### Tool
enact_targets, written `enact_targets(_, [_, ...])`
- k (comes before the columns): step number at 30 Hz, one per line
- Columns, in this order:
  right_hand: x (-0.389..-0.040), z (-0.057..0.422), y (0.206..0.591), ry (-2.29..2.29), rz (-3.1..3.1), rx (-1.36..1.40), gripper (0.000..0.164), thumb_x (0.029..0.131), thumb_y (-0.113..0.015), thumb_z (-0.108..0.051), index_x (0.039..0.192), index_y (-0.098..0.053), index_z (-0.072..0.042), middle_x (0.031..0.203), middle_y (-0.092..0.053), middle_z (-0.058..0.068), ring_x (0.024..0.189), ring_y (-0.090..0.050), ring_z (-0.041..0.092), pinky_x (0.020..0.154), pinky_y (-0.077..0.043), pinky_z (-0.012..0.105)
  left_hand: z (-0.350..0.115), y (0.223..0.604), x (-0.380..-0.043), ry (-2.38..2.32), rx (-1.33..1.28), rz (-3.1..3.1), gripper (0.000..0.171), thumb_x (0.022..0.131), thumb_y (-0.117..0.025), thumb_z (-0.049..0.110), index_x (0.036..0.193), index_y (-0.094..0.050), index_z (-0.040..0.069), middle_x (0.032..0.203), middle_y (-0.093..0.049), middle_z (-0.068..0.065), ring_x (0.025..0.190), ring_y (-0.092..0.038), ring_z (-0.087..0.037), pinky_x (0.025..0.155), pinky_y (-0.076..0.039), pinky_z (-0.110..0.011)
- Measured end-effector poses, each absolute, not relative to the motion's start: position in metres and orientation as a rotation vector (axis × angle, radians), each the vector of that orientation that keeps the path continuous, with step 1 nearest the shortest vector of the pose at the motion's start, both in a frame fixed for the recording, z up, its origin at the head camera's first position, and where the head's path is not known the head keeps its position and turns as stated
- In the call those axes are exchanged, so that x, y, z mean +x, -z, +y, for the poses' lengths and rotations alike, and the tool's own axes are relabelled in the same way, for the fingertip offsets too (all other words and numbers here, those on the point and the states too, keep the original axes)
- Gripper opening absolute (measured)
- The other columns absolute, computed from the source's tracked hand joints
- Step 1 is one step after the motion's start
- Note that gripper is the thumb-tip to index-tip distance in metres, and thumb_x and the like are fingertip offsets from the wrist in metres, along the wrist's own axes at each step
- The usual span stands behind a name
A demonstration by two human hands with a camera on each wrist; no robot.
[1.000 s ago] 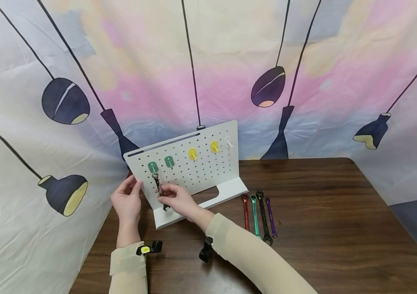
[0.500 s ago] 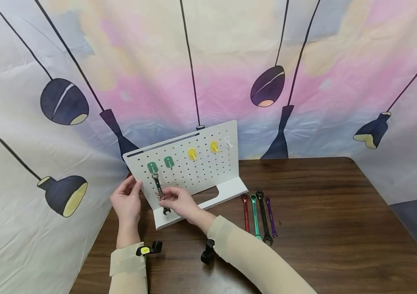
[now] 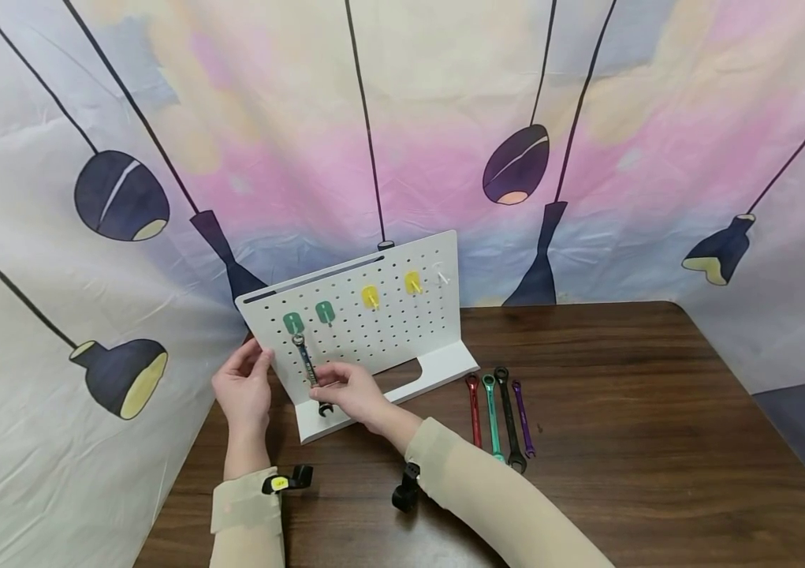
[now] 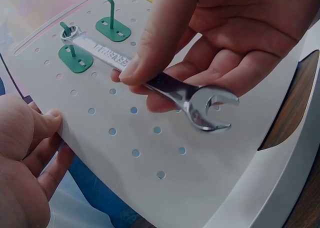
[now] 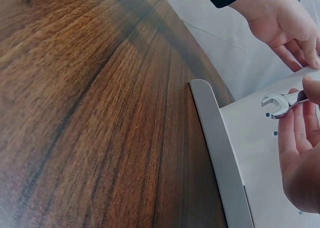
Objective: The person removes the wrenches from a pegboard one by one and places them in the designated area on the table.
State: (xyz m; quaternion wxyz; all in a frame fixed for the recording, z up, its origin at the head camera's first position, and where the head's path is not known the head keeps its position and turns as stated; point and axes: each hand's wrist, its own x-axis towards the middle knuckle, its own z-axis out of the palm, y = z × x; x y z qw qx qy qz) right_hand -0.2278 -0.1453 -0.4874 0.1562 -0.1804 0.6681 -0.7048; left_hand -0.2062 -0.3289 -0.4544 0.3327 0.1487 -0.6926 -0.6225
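My right hand pinches a silver combination wrench between thumb and fingers near its open end. In the left wrist view, the wrench's ring end lies around the upright tip of the leftmost green hook, and its open jaw sticks out past my fingers. The hook is on a white pegboard that stands on the table. My left hand grips the board's left edge, thumb in front and fingers partly hidden behind.
Further along the board are a second green hook, two yellow hooks and a clear hook. Right of the board, several wrenches, including a red one and a purple one, lie on the wooden table. A printed cloth hangs behind.
The wrench's open end and my right hand have shifted slightly right, while its ring end stays at the leftmost green hook. My left hand keeps its grip on the board.
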Motion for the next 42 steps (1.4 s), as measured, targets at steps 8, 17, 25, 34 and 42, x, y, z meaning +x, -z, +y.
enact_targets(8, [-0.225, -0.135, 0.485, 1.994, 1.905, -0.541, 0.032, 0.095, -0.082, -0.009, 0.125, -0.075, -0.006, 0.106, -0.075, -0.002, 0.094, -0.072, 0.010, 0.086, -0.058, 0.027, -0.328, 0.455, -0.206, 1.640, 0.391, -1.786, 0.028, 0.099, -0.078, 0.006, 0.127, -0.079, 0.006, 0.103, -0.075, 0.005, 0.096, -0.063, -0.014, 0.081, -0.053, -0.019])
enact_targets(17, [-0.216, -0.122, 0.473, 1.978, 1.889, -0.553, 0.027, 0.099, -0.078, -0.013, 0.125, -0.074, -0.006, 0.109, -0.076, 0.000, 0.095, -0.074, 0.013, 0.086, -0.058, 0.029, -0.328, 0.455, -0.207, 1.636, 0.375, -1.782, 0.027, 0.098, -0.078, 0.004, 0.125, -0.079, 0.004, 0.100, -0.075, 0.006, 0.094, -0.064, -0.013, 0.080, -0.053, -0.018])
enact_targets(25, [-0.219, -0.116, 0.476, 1.984, 1.858, -0.569, 0.025, 0.101, -0.076, -0.013, 0.126, -0.074, -0.007, 0.105, -0.077, 0.000, 0.094, -0.075, 0.014, 0.080, -0.060, 0.029, -0.327, 0.453, -0.205, 1.649, 0.378, -1.780, 0.027, 0.098, -0.078, 0.004, 0.125, -0.078, 0.002, 0.101, -0.074, 0.005, 0.094, -0.063, -0.013, 0.080, -0.053, -0.017])
enact_targets(34, [-0.218, -0.113, 0.473, 1.972, 1.853, -0.578, 0.026, 0.102, -0.075, -0.013, 0.126, -0.076, -0.006, 0.100, -0.079, 0.002, 0.092, -0.074, 0.013, 0.077, -0.059, 0.027, -0.327, 0.454, -0.205, 1.653, 0.374, -1.765, 0.027, 0.098, -0.078, 0.003, 0.124, -0.080, 0.005, 0.102, -0.075, 0.006, 0.094, -0.063, -0.014, 0.080, -0.054, -0.017])
enact_targets(42, [-0.215, -0.111, 0.468, 1.966, 1.849, -0.605, 0.026, 0.102, -0.075, -0.013, 0.127, -0.076, -0.005, 0.102, -0.078, 0.004, 0.092, -0.073, 0.014, 0.077, -0.060, 0.027, -0.327, 0.454, -0.205, 1.647, 0.373, -1.775, 0.027, 0.098, -0.078, 0.004, 0.125, -0.079, 0.004, 0.101, -0.075, 0.006, 0.093, -0.064, -0.014, 0.080, -0.053, -0.017])
